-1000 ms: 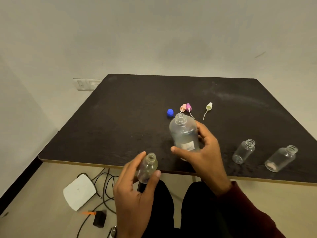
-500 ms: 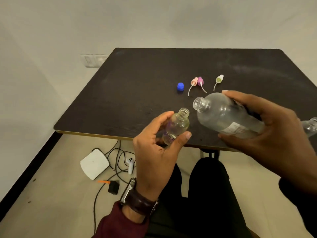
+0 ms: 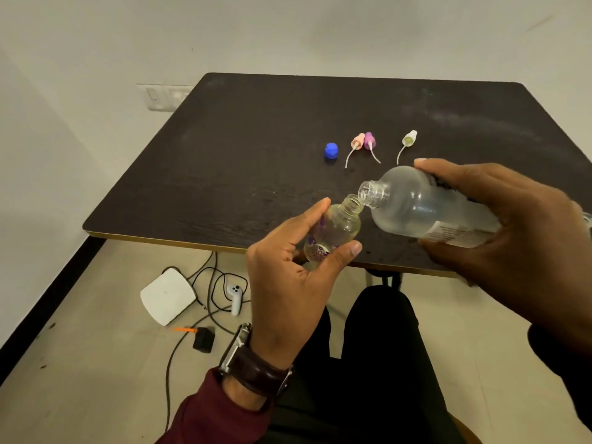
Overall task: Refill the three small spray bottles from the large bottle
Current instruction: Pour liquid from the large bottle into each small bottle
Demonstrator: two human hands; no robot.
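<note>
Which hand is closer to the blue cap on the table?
The left hand, which is nearer the camera than the blue cap and slightly to its left. The right hand is farther off, to the cap's right.

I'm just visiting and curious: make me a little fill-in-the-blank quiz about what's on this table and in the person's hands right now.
1. The left hand holds the small bottle, and the right hand tips the ____ bottle toward its neck.
2. The lone screw cap on the table is coloured ____.
3. Beside that cap lie ____ spray tops with thin tubes: peach, purple and white.

Missing words: large; blue; three
</note>
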